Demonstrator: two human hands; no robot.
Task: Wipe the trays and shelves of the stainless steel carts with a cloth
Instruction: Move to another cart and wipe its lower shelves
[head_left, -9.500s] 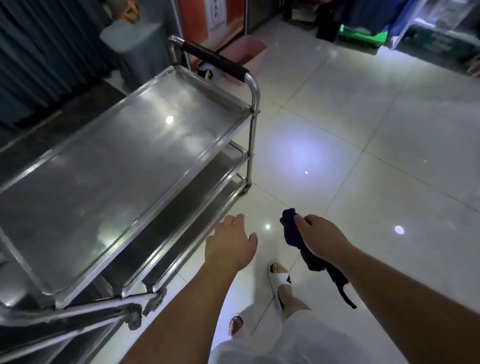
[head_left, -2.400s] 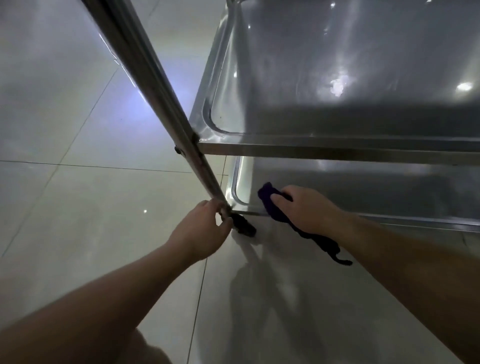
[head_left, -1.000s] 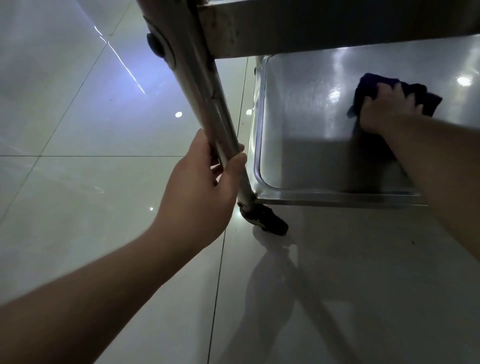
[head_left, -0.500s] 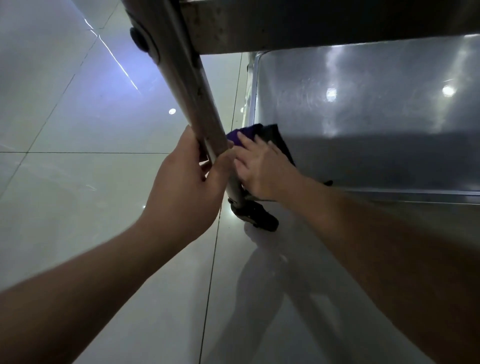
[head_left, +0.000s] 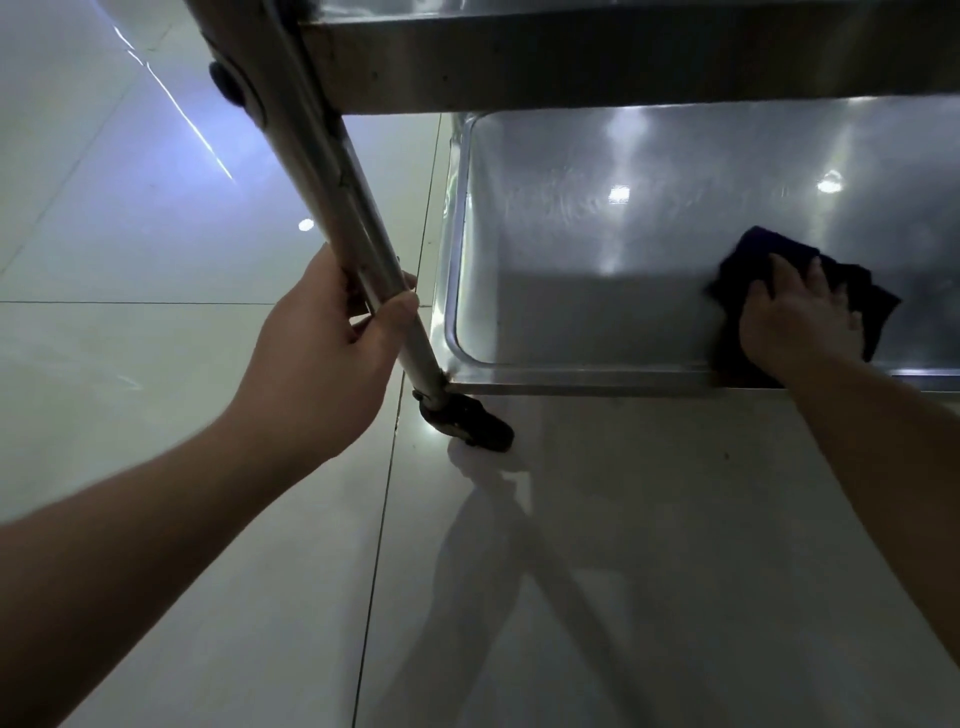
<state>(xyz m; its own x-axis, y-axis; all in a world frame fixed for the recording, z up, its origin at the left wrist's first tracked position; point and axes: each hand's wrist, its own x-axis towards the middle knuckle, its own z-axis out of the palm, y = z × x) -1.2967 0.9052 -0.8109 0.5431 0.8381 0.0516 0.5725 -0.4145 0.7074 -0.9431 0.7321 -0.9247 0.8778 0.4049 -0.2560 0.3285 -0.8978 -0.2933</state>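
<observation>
Left hand (head_left: 332, 358): you have your fingers and thumb wrapped round the cart's upright leg (head_left: 363, 260), just above the caster (head_left: 467, 421), steadying the frame.
Right hand (head_left: 795, 317): your fingers lie spread flat, pressing the cloth (head_left: 872, 301) down; nothing is pinched.
Cloth: dark, bunched under your palm, lying on the bottom shelf (head_left: 597, 312) close to its front rim.
What changed: half a second ago your right hand and the cloth were at the shelf's near-left corner, right beside the leg; now they sit well to the right along the front edge. A second ago they were deeper in, toward the back.
Meaning: you seem to be sweeping the lowest shelf in passes, and the left front corner has likely been covered.
Middle shelf (head_left: 623, 67): only its underside edge shows overhead.
Left to do: from this view you cannot tell how far the right end of the shelf has been wiped.
Floor (head_left: 156, 415): glossy tiles, reflecting lights.
</observation>
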